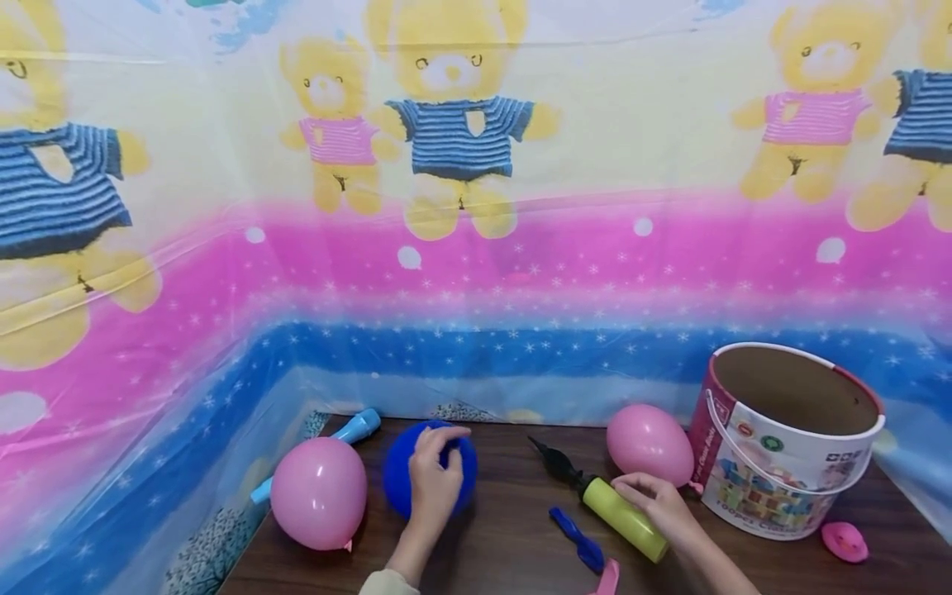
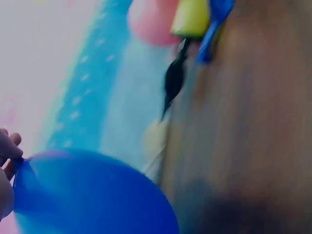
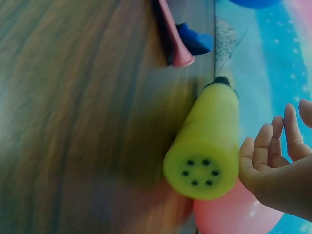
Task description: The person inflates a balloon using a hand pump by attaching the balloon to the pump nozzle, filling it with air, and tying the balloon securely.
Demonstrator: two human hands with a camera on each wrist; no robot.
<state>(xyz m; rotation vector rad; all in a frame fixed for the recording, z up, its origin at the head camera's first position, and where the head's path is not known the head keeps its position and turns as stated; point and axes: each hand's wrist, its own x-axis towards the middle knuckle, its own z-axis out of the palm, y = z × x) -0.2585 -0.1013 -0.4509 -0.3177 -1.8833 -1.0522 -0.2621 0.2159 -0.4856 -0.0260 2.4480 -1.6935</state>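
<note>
My left hand pinches an inflated blue balloon at its neck; in the left wrist view the fingertips are at the end of the balloon. Beside the yellow-green balloon pump is my right hand, its fingers loosely bent and holding nothing. The pump lies on the table with its black nozzle pointing to the back left. In the right wrist view the pump's end with several dark holes faces the camera.
Inflated pink balloons rest at the left and back right. A deflated blue balloon and a deflated pink one lie before the pump. A white-red bucket, a small pink object and a light-blue tube-like thing stand or lie around.
</note>
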